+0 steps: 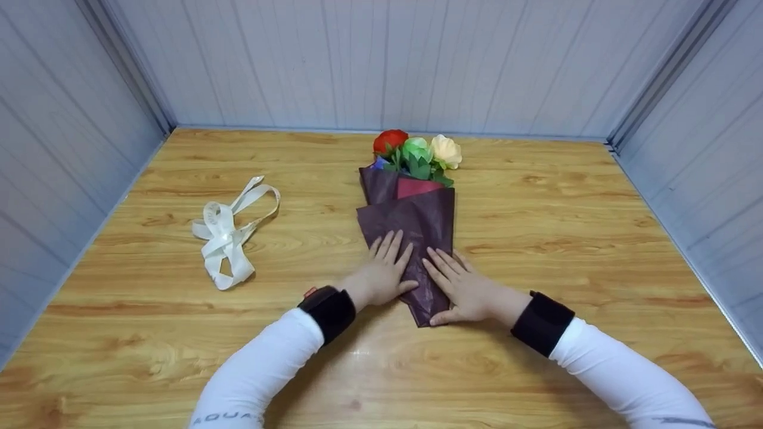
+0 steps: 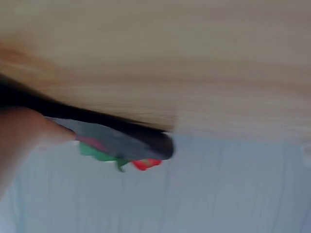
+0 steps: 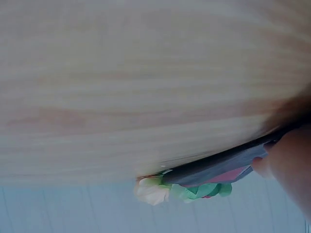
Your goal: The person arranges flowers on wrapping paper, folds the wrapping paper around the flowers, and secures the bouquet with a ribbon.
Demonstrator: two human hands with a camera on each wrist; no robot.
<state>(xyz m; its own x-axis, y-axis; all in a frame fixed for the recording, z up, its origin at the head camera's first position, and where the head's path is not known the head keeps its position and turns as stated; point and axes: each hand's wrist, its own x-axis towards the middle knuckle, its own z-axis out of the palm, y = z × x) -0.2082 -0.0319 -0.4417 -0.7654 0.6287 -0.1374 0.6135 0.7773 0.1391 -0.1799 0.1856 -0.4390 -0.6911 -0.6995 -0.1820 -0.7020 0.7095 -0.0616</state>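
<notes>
A bouquet wrapped in dark purple paper [image 1: 429,220] lies on the wooden table, its narrow end toward me. From its far end stick out a red flower [image 1: 390,141], a green flower [image 1: 416,148], a cream flower [image 1: 446,151] and a bit of blue. My left hand [image 1: 384,274] rests on the wrapping's left side, fingers straight and spread. On the lower right side my right hand [image 1: 468,289] presses flat with straight fingers. Both wrist views show the wrapped bouquet from the side, with a dark paper edge [image 2: 150,141] near the left hand. The stems are hidden by the paper.
A loosely looped white ribbon [image 1: 229,238] lies on the table [image 1: 310,185] to the left of the bouquet. Pale panelled walls [image 1: 381,65] enclose the table at the back and on both sides.
</notes>
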